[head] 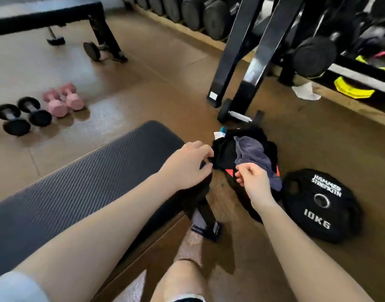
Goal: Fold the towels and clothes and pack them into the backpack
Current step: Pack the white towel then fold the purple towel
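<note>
A black backpack [241, 188] with a red-orange patch lies on the floor beside the bench end. A black garment [223, 152] and a grey-purple towel [251, 155] are heaped on top of it. My left hand [187, 164] is at the bench end, its curled fingers pinching the left edge of the black garment. My right hand [253, 178] hovers at the towel's lower edge with fingers loosely curled; whether it holds the towel is unclear.
A padded black bench [78, 186] runs from lower left. A 10 kg weight plate [320, 205] lies right of the backpack. Pink dumbbells [64, 99] and black dumbbells [23, 118] sit at left. A dumbbell rack [263, 40] stands behind.
</note>
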`<state>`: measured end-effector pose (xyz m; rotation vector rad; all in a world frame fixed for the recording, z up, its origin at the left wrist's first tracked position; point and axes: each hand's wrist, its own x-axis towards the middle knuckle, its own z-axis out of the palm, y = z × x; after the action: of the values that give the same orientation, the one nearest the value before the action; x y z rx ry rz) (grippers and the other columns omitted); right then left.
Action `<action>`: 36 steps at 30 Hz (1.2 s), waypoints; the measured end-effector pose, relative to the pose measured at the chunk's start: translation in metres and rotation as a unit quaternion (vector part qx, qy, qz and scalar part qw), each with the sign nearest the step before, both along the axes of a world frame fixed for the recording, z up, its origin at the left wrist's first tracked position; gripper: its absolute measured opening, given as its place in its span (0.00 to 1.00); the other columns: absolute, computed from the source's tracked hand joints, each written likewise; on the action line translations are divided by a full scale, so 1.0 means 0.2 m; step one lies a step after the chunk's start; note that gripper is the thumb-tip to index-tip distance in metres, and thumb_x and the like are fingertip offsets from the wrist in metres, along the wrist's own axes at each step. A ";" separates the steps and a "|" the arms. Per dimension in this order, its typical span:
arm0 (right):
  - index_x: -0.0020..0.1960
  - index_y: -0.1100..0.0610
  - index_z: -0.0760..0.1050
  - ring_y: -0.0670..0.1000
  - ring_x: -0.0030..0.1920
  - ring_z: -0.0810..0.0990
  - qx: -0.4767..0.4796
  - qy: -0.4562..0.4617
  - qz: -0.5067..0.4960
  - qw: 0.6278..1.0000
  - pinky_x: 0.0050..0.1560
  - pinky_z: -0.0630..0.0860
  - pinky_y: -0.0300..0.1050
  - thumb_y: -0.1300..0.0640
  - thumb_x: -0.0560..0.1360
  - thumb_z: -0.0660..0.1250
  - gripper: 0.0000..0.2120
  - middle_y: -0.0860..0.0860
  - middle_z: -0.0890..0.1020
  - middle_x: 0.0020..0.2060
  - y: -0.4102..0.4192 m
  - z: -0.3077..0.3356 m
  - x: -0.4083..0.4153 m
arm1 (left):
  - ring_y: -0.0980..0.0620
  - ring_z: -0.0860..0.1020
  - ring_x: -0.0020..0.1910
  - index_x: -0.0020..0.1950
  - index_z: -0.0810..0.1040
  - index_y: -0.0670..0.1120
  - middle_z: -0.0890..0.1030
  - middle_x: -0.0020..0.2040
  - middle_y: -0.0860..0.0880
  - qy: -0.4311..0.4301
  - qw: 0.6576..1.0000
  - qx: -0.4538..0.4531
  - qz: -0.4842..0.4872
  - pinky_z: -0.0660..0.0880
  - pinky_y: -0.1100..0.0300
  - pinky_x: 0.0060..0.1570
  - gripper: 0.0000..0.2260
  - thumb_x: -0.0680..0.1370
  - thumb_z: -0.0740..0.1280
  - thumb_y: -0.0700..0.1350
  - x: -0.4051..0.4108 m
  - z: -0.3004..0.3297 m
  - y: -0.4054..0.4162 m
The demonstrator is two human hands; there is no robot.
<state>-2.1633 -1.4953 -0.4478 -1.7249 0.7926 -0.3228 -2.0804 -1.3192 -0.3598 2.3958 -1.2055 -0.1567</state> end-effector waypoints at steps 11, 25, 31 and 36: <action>0.42 0.65 0.74 0.63 0.45 0.77 -0.133 0.213 0.005 0.968 0.40 0.63 0.46 0.61 0.79 0.59 0.11 0.63 0.79 0.40 -0.74 -0.70 0.29 | 0.45 0.74 0.51 0.54 0.74 0.44 0.76 0.50 0.46 0.031 0.996 0.075 -0.030 0.74 0.49 0.51 0.09 0.76 0.61 0.44 0.49 -0.35 -0.82; 0.62 0.58 0.72 0.60 0.61 0.70 -0.388 0.372 0.078 0.840 0.58 0.66 0.53 0.57 0.79 0.59 0.13 0.58 0.77 0.58 -0.84 -1.19 0.56 | 0.44 0.75 0.44 0.47 0.76 0.44 0.77 0.43 0.47 0.064 0.993 0.091 -0.035 0.74 0.49 0.46 0.10 0.73 0.58 0.46 0.59 -0.53 -0.85; 0.58 0.59 0.72 0.60 0.58 0.72 -0.402 0.344 0.063 0.846 0.54 0.70 0.53 0.57 0.78 0.60 0.11 0.59 0.76 0.57 -0.84 -1.15 0.51 | 0.45 0.75 0.46 0.48 0.77 0.45 0.78 0.45 0.47 0.076 0.991 0.107 -0.028 0.75 0.50 0.48 0.07 0.74 0.62 0.44 0.59 -0.55 -0.86; 0.64 0.57 0.70 0.58 0.63 0.68 -0.378 0.432 0.051 0.817 0.59 0.65 0.51 0.58 0.80 0.57 0.13 0.56 0.75 0.61 -0.88 -1.16 0.51 | 0.45 0.76 0.45 0.48 0.78 0.44 0.79 0.44 0.46 0.076 0.992 0.100 -0.031 0.75 0.50 0.48 0.07 0.74 0.63 0.44 0.59 -0.57 -0.86</action>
<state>-2.0614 -1.6713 -0.6806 -2.7217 1.3202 0.3246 -1.9614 -1.4918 -0.4748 2.4631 -1.2439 -0.4917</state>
